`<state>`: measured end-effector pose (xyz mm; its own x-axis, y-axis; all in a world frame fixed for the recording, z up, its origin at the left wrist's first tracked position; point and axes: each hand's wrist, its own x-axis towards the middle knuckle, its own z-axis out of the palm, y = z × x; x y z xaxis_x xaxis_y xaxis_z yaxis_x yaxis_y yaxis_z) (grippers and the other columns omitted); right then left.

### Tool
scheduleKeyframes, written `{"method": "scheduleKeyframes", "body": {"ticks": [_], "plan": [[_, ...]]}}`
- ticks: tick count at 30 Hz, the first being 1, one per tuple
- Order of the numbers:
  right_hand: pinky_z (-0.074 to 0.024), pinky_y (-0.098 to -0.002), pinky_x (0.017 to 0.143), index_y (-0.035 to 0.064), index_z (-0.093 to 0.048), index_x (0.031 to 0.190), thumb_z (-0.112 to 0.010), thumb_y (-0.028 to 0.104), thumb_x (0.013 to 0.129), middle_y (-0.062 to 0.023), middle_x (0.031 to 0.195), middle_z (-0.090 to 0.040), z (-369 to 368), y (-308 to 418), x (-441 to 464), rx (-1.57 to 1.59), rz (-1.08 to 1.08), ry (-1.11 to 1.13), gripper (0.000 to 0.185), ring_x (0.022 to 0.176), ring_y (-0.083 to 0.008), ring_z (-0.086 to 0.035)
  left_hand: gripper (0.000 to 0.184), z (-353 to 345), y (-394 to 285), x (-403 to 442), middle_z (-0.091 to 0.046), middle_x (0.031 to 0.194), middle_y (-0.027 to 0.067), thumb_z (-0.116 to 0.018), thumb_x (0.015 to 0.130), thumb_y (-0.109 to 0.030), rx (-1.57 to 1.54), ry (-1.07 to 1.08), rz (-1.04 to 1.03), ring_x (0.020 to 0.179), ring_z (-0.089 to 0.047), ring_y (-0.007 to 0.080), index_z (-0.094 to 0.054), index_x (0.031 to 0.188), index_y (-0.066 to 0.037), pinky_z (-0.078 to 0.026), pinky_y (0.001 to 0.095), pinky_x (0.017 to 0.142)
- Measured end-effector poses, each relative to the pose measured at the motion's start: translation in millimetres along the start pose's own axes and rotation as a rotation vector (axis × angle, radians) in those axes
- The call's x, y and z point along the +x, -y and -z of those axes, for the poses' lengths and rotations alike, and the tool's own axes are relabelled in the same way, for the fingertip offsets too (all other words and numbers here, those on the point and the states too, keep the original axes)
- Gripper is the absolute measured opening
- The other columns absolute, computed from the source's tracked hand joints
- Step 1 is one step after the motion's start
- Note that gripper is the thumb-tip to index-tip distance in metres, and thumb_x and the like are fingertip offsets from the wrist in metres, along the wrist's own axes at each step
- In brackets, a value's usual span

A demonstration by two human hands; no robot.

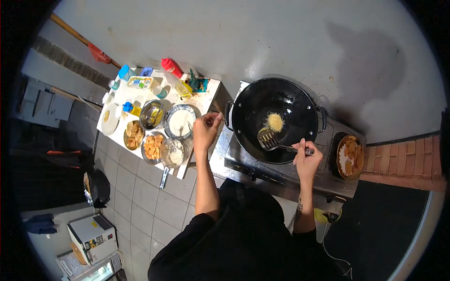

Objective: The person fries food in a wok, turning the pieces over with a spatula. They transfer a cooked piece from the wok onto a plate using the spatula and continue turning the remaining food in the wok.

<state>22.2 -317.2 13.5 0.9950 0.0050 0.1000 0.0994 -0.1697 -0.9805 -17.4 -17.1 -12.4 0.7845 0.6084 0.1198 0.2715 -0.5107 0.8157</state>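
Observation:
My right hand [307,158] is closed around the handle of a slotted turner [268,140]. The turner's head lies inside a black two-handled wok [253,100], at the edge of a golden piece of frying food [275,122] in the oil. My left hand [207,131] hovers between the wok's left handle and the side table, thumb and fingers drawn together. Whatever it may pinch is too small to make out. Nearest to it is a bowl of white batter [181,122]. A strainer with pale flakes [176,157] rests just below that bowl.
The wok sits on a metal stove [241,161]. At its right end stands a pan of fried pieces [350,157]. The white side table [206,96] carries a bowl of orange chunks [153,146], a metal bowl [152,115], a red bottle [172,68] and a white plate [110,124].

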Motion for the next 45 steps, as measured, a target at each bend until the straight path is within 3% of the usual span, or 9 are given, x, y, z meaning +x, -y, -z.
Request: {"method": "scheduleKeyframes", "body": {"ticks": [6,9,12,15,19,24,30,42,45], "plan": [[-0.035,-0.0246,0.042,-0.0026,-0.061,0.072,-0.055,0.012,0.097,-0.002,0.058,-0.059,-18.8,-4.1,-6.3,-0.038,0.058,-0.139,0.029,0.045,-0.0038,-0.049,0.029,4.9,-4.8,13.6,-0.064,0.066,0.0116,-0.072,0.084,-0.027,-0.029,0.058,-0.009,0.059,-0.058,0.0163,-0.072,0.092,0.001,-0.047,0.0308,0.059],[-0.0366,-0.0247,0.042,-0.0017,-0.062,0.073,-0.055,0.011,0.097,-0.0026,0.06,-0.06,-13.9,23.7,-11.1,-0.245,-0.056,-0.099,0.028,0.046,-0.0042,-0.05,0.031,5.4,-10.0,18.0,-0.066,0.07,0.0134,-0.072,0.085,-0.028,-0.056,0.102,-0.011,0.062,-0.06,0.0168,-0.072,0.094,0.002,-0.048,0.031,0.062],[-0.0359,-0.0204,0.041,-0.0022,-0.061,0.077,-0.054,0.011,0.098,-0.0045,0.064,-0.062,-12.3,34.2,-13.7,-0.048,0.127,-0.155,0.025,0.043,-0.0043,-0.047,0.029,-3.1,3.9,21.8,-0.064,0.067,0.0099,-0.072,0.086,-0.025,-0.122,0.151,-0.03,0.059,-0.056,0.0124,-0.071,0.094,0.003,-0.046,0.0291,0.058],[-0.0391,-0.0246,0.044,-0.0006,-0.067,0.081,-0.059,0.015,0.095,-0.0047,0.06,-0.059,-3.5,40.2,-13.9,-0.185,-0.036,-0.179,0.022,0.046,-0.006,-0.05,0.027,-1.3,0.6,22.6,-0.061,0.064,0.0073,-0.071,0.086,-0.023,-0.135,0.184,-0.004,0.057,-0.052,0.0102,-0.071,0.094,0.003,-0.043,0.028,0.055],[-0.0409,-0.0256,0.046,-0.0005,-0.068,0.085,-0.06,0.016,0.094,-0.0057,0.065,-0.061,-4.5,28.8,-8.0,-0.394,-0.007,-0.204,0.02,0.049,-0.0074,-0.052,0.027,-1.5,12.3,28.2,-0.059,0.062,0.0055,-0.071,0.086,-0.022,-0.188,0.197,-0.056,0.056,-0.049,0.0091,-0.071,0.095,0.003,-0.041,0.0271,0.053],[-0.0414,-0.0259,0.048,-0.0002,-0.068,0.09,-0.061,0.015,0.094,-0.0059,0.071,-0.063,-4.5,32.0,-4.7,-0.576,0.223,-0.18,0.017,0.058,-0.0084,-0.055,0.027,5.5,17.8,32.7,-0.059,0.061,0.0054,-0.071,0.085,-0.022,-0.171,0.239,-0.016,0.055,-0.049,0.0096,-0.071,0.096,0.002,-0.042,0.027,0.054],[-0.0411,-0.0238,0.046,-0.0007,-0.066,0.085,-0.059,0.016,0.095,-0.0038,0.059,-0.059,-13.8,8.0,2.8,-0.207,0.065,-0.171,0.02,0.05,-0.0076,-0.055,0.028,-1.3,22.8,34.0,-0.067,0.069,0.0125,-0.072,0.084,-0.027,-0.136,0.281,-0.01,0.06,-0.062,0.0166,-0.073,0.094,0.0,-0.048,0.0312,0.061],[-0.0384,-0.0229,0.046,-0.0003,-0.063,0.078,-0.056,0.013,0.096,-0.0018,0.056,-0.056,-16.4,-32.8,2.2,-0.007,0.041,-0.183,0.023,0.049,-0.0058,-0.053,0.029,-3.3,-1.8,19.6,-0.064,0.059,0.0098,-0.071,0.085,-0.024,-0.1,0.212,-0.11,0.05,-0.055,0.0113,-0.071,0.09,0.004,-0.043,0.0286,0.05],[-0.0341,-0.0216,0.042,-0.0007,-0.061,0.075,-0.055,0.013,0.097,-0.0005,0.057,-0.055,-12.0,-39.6,5.6,-0.098,0.144,-0.16,0.027,0.044,-0.0044,-0.047,0.03,-3.6,-5.5,19.5,-0.065,0.06,0.0099,-0.072,0.086,-0.024,-0.086,0.199,-0.118,0.05,-0.057,0.0111,-0.071,0.088,0.006,-0.044,0.0278,0.051]]}}
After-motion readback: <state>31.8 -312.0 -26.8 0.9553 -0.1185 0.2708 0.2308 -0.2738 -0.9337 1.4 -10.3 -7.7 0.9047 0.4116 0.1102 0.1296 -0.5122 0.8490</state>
